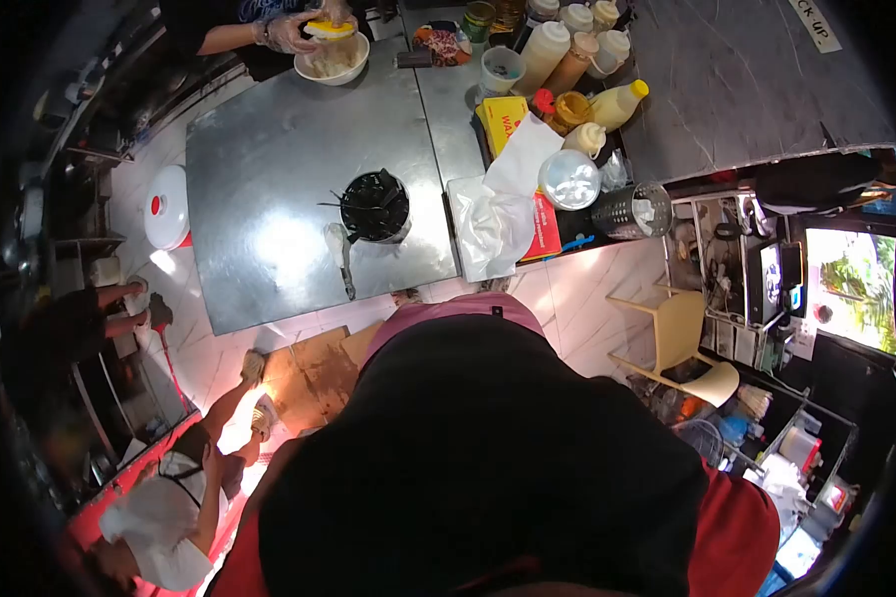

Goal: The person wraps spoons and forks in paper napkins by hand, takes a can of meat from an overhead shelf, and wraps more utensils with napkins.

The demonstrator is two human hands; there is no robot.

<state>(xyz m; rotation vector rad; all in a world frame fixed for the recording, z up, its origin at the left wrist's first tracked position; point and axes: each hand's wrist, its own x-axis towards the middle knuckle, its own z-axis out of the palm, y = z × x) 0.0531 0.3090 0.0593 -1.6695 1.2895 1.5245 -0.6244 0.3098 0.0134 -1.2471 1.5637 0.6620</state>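
Neither of my hands is in view; only the dark front of my clothing and red sleeves (735, 537) show along the bottom. In front of me is a steel table (269, 169). On it stands a round container (375, 207) filled with black, thin-stemmed items I cannot make out. Just left of that lies a slim, whitish-grey tool (342, 261), its kind unclear. At the table's far edge, a co-worker's gloved hands (291, 35) hold something yellow (331, 29) over a white bowl (334, 66) with pale contents.
Squeeze bottles (545, 55), a yellow box (503, 121), white paper (521, 154) and a perforated metal container (635, 211) crowd the right side. A beige chair (675, 333) stands at right. On the left are a white-lidded bin (167, 207) and a person in a white shirt (159, 527).
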